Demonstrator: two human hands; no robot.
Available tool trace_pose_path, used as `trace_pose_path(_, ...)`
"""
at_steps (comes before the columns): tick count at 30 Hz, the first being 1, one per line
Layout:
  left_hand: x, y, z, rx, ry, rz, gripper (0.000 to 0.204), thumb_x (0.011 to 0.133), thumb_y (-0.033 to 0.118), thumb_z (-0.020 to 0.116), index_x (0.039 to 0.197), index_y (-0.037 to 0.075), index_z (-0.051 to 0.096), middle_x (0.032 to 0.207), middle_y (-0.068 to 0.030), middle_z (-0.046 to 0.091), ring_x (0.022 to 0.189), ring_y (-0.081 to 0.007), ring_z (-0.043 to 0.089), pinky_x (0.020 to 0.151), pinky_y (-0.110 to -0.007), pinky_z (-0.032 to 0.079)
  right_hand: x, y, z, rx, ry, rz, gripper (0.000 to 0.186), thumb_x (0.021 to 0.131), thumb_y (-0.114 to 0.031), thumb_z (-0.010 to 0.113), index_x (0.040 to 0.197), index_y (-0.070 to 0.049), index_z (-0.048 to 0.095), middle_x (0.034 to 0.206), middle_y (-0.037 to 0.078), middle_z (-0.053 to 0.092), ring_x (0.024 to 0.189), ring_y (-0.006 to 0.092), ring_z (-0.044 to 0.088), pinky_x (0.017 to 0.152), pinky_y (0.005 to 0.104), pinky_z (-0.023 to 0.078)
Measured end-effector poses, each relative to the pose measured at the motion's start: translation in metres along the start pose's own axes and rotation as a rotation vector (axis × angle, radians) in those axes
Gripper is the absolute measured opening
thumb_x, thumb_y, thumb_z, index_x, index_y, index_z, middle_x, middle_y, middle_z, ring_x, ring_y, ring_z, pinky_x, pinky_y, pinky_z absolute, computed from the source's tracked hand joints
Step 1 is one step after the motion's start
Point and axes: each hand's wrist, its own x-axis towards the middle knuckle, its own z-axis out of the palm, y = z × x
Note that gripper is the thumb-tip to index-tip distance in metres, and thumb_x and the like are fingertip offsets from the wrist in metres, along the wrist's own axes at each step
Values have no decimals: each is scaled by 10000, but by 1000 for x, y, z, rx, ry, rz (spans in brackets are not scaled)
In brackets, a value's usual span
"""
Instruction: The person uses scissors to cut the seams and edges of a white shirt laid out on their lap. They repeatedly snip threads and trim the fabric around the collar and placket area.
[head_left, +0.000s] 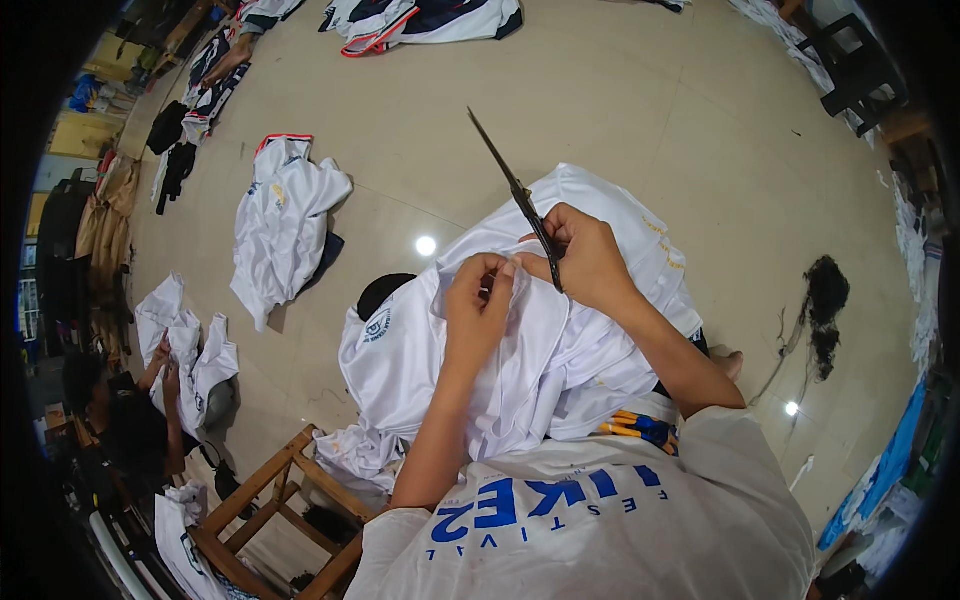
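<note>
Right in front of the person's chest, white cloth (pixel 610 350) heaps up, and both hands meet over it! Left hand (pixel 478 305), forearm angled upward, wrist bent: its grip pinches a fold of that cloth. Right hand (pixel 590 260), forearm slanting inward, has its grip closed around dark scissors (pixel 520 195), blades pointing away from the body, thumb tip right by the fold. All around, glossy beige floor (pixel 420 120); white shirt (pixel 285 205) ahead-left, black stringy tangle (pixel 826 300) off right. Lower left, wooden stool (pixel 297 452); beyond it, a co-worker (pixel 135 420) handles white fabric (pixel 160 308).
</note>
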Motion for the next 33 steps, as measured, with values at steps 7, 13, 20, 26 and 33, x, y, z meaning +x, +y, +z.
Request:
trace_pose_path(7, -25, 16, -19, -88, 77, 199, 55, 1068, 43, 568, 1072, -7, 591, 1168, -110, 657, 1020, -136, 593, 889, -291, 501, -12, -9, -2, 314, -54, 55, 312, 832, -202, 885, 792, -65, 607, 667, -56, 524, 604, 48, 440, 528, 251, 349)
trace_pose_path(13, -24, 28, -22, -298, 20, 92, 149, 1114, 159, 559, 1098, 11, 562, 1173, -110, 677, 1076, -170, 650, 1013, -363, 519, -19, -22, -2, 505, -83, 200, 303, 837, -201, 884, 819, -75, 608, 713, -57, 545, 634, 39, 461, 552, 231, 351)
trace_pose_path(20, -18, 31, -21, -256, 24, 79, 199, 1126, 215, 546, 1115, 19, 576, 1164, -103, 699, 1084, -167, 663, 1005, -347, 523, -22, -14, -8, 447, 124, 158, 331, 861, -215, 890, 901, -44, 608, 722, -35, 585, 635, 49, 510, 578, 226, 416)
trace_pose_path(26, -7, 26, -26, -198, 20, 102, 187, 1123, 165, 542, 1118, -15, 593, 1138, -106, 705, 1069, -154, 655, 986, -317, 512, -64, -24, -31, 457, 134, -30, 327, 918, -219, 851, 897, -45, 576, 760, 53, 691, 672, 117, 685, 624, 245, 521)
trace_pose_path(33, -4, 24, -31, -117, 33, 125, 202, 1127, 201, 544, 1120, 3, 585, 1138, -98, 703, 1073, -161, 651, 994, -327, 504, -130, -30, -45, 461, -433, 352, 409, 952, -339, 810, 791, -46, 574, 616, 12, 616, 504, 71, 596, 479, 230, 435)
